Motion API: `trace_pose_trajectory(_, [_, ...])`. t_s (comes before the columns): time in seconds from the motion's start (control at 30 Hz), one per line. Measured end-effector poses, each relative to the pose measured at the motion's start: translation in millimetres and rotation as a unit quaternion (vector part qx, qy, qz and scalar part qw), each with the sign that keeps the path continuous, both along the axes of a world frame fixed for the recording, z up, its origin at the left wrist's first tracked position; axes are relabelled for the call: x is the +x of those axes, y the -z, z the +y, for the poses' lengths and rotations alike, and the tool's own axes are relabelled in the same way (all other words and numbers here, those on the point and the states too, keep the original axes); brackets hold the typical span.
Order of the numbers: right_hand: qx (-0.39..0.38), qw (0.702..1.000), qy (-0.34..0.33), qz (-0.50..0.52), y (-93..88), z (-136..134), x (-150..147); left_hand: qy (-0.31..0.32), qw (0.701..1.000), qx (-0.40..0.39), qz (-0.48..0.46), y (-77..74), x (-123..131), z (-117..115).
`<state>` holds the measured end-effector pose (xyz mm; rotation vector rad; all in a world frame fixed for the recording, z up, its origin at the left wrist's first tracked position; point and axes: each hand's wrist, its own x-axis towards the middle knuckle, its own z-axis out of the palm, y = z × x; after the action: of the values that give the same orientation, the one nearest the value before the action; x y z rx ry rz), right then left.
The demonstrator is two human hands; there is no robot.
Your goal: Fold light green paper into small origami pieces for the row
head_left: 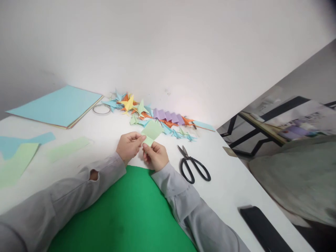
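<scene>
Between my hands is a creased piece of light green paper [152, 130], held up over the near part of the table. My left hand [129, 147] pinches its left edge between thumb and fingers. At the lower right edge, my right hand [156, 155] pinches the same paper, its curled fingers partly hidden behind the thumb. Just beyond the paper lies a heap of folded paper cranes [128, 104] in blue, orange, yellow and green. A row of purple folded paper [168, 116] rests on the heap's right part. Black-handled scissors [193, 164] lie partly open to the right of my right hand.
A stack of coloured paper sheets [60, 106], blue on top, sits at the back left beside a roll of tape [102, 109]. Green paper scraps [18, 166] and a blue scrap [42, 140] lie at left. A black phone-like object [262, 227] is at the right edge.
</scene>
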<state>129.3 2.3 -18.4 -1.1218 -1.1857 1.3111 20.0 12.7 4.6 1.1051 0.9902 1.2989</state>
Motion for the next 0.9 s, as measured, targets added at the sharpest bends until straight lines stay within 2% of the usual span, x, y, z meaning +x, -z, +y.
trace_pose_trajectory(0.13, [0.031,0.997,0.056,-0.034,3.3,6.7,-13.0,-0.053,0.995,-0.029,-0.075,0.8,6.9,10.1])
trace_pose_trajectory(0.23, [0.048,0.992,0.080,-0.081,7.9,7.7,-18.4,-0.079,0.992,-0.042,-0.088,3.2,6.7,16.1])
trace_pose_trajectory(0.43, [0.064,0.983,0.062,-0.163,2.6,1.4,-17.6,-0.063,0.990,-0.077,-0.102,4.8,1.8,18.7])
trace_pose_trajectory(0.63, [0.090,0.965,0.069,-0.238,1.1,-2.0,-19.9,-0.091,0.987,-0.105,-0.080,2.8,2.9,17.9])
trace_pose_trajectory(0.9, [0.104,0.960,0.083,-0.244,2.8,-3.0,-20.7,-0.079,0.989,-0.106,-0.064,3.9,2.7,16.9])
